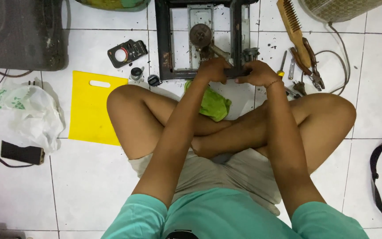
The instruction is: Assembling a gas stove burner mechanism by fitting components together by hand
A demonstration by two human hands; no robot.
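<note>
Gripping the black metal frame (169, 53) at its near edge, I see left hand (213, 70) and right hand (257, 73) closed tight

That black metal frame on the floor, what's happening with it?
A person sits cross-legged on the white tiled floor, both hands on the near edge of a black metal frame. The left hand and right hand grip it side by side. A green cloth, wire brush, pliers and yellow sheet lie around.

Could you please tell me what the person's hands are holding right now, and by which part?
Both the left hand and right hand grip the black metal stove frame by its near edge rail.
</note>
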